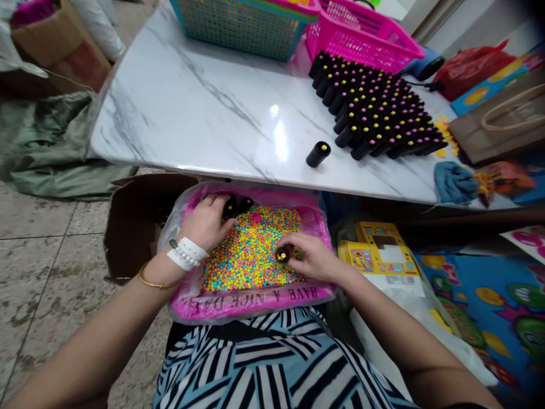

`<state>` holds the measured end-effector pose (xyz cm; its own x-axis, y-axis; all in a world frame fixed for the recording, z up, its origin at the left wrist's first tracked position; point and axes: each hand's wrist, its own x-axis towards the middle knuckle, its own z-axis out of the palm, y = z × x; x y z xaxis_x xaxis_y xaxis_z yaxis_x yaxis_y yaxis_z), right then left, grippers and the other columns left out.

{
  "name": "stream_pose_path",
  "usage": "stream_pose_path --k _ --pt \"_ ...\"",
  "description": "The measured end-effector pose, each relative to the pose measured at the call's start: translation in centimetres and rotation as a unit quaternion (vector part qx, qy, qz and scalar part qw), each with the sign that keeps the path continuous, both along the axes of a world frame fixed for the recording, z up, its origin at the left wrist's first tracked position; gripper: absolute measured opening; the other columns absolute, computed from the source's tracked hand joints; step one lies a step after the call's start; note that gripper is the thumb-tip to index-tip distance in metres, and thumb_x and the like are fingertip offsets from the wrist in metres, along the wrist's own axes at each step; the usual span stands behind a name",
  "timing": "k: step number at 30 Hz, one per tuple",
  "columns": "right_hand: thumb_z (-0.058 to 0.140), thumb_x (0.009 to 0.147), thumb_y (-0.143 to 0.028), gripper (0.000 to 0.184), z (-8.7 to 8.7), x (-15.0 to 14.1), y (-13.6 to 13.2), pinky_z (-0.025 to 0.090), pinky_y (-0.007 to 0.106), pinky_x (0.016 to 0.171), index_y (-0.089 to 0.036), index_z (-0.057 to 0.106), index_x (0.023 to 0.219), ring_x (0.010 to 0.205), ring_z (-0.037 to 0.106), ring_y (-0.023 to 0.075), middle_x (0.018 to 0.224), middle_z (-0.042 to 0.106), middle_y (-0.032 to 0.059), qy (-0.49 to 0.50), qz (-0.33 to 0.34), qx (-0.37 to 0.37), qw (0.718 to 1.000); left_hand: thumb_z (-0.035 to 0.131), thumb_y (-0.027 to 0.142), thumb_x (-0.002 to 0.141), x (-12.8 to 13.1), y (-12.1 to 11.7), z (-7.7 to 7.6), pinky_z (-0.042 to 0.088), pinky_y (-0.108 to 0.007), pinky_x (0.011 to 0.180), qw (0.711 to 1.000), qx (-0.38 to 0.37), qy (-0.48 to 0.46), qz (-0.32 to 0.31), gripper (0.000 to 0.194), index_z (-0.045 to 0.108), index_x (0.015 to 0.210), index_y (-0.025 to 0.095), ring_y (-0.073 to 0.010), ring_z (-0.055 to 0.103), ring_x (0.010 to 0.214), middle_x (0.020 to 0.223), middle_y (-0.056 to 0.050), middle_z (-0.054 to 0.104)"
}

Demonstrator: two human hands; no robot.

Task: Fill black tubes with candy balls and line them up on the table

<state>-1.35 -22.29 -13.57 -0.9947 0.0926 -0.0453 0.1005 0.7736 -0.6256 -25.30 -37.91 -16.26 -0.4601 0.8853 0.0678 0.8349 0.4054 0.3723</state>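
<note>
A pink tray (255, 301) lined with clear plastic rests on my lap, full of small multicoloured candy beads (251, 250). My left hand (206, 221) is closed over black tubes (238, 205) at the tray's far left corner. My right hand (309, 255) grips a small black tube (282, 254) with its open end dipped among the beads. A white watch band and a gold bangle are on my left wrist.
A white marble table (204, 108) stands ahead. On it lie a stack of filled black tubes (377, 111), one loose tube (318, 154), a teal basket (242, 25), a pink basket (361, 37) and a blue cloth (453, 182). A cardboard box (136, 221) sits left; yellow boxes (378, 250) right.
</note>
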Motion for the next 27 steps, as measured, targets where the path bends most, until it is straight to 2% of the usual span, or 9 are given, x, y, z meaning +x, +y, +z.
stream_pose_path --k 3,5,7,11,12,17,20,22,27 --pt "0.055 0.077 -0.008 0.028 0.0 -0.1 0.2 0.043 0.046 0.097 -0.016 0.061 0.103 0.102 0.056 0.0243 0.099 0.067 0.0096 0.030 0.045 0.146 0.988 0.056 0.039 0.085 0.1 -0.1 -0.1 0.049 -0.038 0.094 1.000 0.016 -0.011 -0.011 0.052 0.049 0.130 0.014 -0.0264 0.060 0.108 0.120 -0.013 0.059" --pt "0.054 0.078 -0.009 0.026 0.0 0.0 0.2 0.036 0.051 0.105 -0.016 0.061 0.102 0.105 0.054 0.0256 0.100 0.067 0.0104 0.041 0.062 0.195 0.978 0.056 0.040 0.085 0.1 -0.1 -0.1 0.049 -0.039 0.094 1.000 0.024 -0.015 -0.012 0.051 0.048 0.129 0.015 -0.0262 0.060 0.107 0.120 -0.013 0.059" --pt "0.053 0.079 -0.010 0.026 0.2 0.2 0.2 0.035 0.051 0.105 -0.017 0.060 0.103 0.104 0.055 0.0245 0.100 0.066 0.0098 0.047 0.053 0.182 0.981 0.056 0.041 0.085 0.0 -0.1 -0.2 0.050 -0.039 0.090 0.999 0.025 -0.023 -0.007 0.051 0.049 0.127 0.014 -0.0267 0.062 0.103 0.116 -0.014 0.061" --pt "0.057 0.078 -0.016 0.031 1.2 0.6 0.1 0.048 0.039 0.089 -0.020 0.058 0.109 0.095 0.060 0.0203 0.098 0.066 0.0068 0.055 -0.016 0.047 0.997 0.058 0.044 0.083 -0.8 0.7 -0.4 0.052 -0.037 0.077 0.999 0.007 -0.031 0.001 0.048 0.052 0.118 0.013 -0.0268 0.066 0.090 0.099 -0.013 0.067" --pt "0.059 0.078 -0.017 0.031 1.5 0.6 0.1 0.049 0.037 0.087 -0.020 0.058 0.109 0.094 0.060 0.0199 0.098 0.066 0.0066 0.057 -0.031 0.033 0.997 0.058 0.045 0.083 -1.1 1.0 -0.4 0.052 -0.036 0.074 1.000 0.001 -0.024 0.001 0.047 0.053 0.116 0.013 -0.0268 0.067 0.087 0.096 -0.013 0.068" --pt "0.063 0.075 -0.014 0.025 3.3 0.4 0.6 0.047 0.038 0.088 -0.019 0.061 0.100 0.094 0.059 0.0208 0.093 0.066 0.0065 0.049 -0.031 0.066 0.996 0.057 0.042 0.081 -1.5 1.6 0.0 0.051 -0.034 0.067 1.000 0.002 -0.011 0.017 0.039 0.055 0.109 0.014 -0.0264 0.068 0.079 0.088 -0.012 0.070" --pt "0.065 0.076 -0.015 0.025 5.1 0.4 1.3 0.049 0.032 0.080 -0.019 0.062 0.100 0.090 0.060 0.0179 0.097 0.064 0.0055 0.098 -0.110 0.007 0.989 0.052 0.036 0.082 -1.2 1.2 0.3 0.052 -0.034 0.068 0.999 0.020 -0.040 0.022 0.042 0.051 0.115 0.011 -0.0261 0.069 0.078 0.089 -0.013 0.070" --pt "0.067 0.077 -0.018 0.024 6.4 0.1 2.1 0.049 0.031 0.079 -0.020 0.062 0.100 0.089 0.060 0.0174 0.097 0.064 0.0045 0.157 -0.170 -0.001 0.973 0.048 0.033 0.083 -1.1 0.9 0.3 0.052 -0.036 0.073 0.998 0.036 -0.056 0.006 0.042 0.051 0.118 0.009 -0.0264 0.069 0.083 0.094 -0.014 0.070" --pt "0.071 0.076 -0.026 0.023 8.3 -2.4 6.0 0.049 0.035 0.081 -0.019 0.066 0.097 0.087 0.061 0.0191 0.093 0.066 0.0036 0.269 -0.319 0.102 0.903 0.045 0.029 0.083 -1.1 0.3 0.6 0.052 -0.040 0.086 0.996 0.071 -0.061 0.006 0.039 0.056 0.117 0.014 -0.0254 0.067 0.096 0.105 -0.012 0.069"
